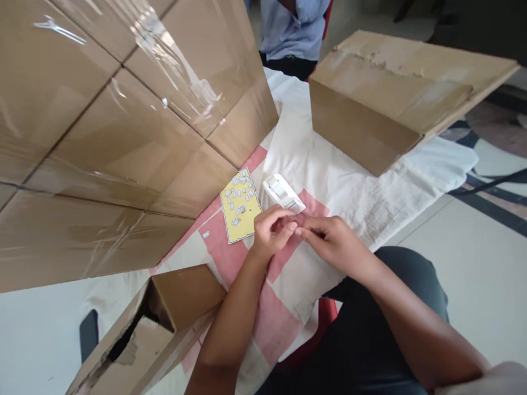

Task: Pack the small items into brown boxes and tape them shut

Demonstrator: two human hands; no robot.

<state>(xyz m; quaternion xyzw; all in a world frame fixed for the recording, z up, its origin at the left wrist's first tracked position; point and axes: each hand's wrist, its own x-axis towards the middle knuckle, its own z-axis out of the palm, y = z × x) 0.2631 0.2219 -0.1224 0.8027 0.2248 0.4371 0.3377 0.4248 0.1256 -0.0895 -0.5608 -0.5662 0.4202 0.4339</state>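
Note:
My left hand (pixel 272 230) and my right hand (pixel 331 241) meet fingertip to fingertip over the pink-and-white cloth (pixel 354 186). Both are closed in a pinch on something too small to make out. Just beyond my fingers lies a white plastic part (pixel 283 193). To its left rests a yellow card (pixel 240 205) with several small grey pieces stuck on it. One loose grey piece (pixel 205 235) lies on the cloth left of the card.
A large taped cardboard box (pixel 107 126) fills the left. Another cardboard box (pixel 391 93) stands at the back right, and a torn open one (pixel 173 312) sits near my left forearm. A person in a blue shirt (pixel 294 27) sits across the table.

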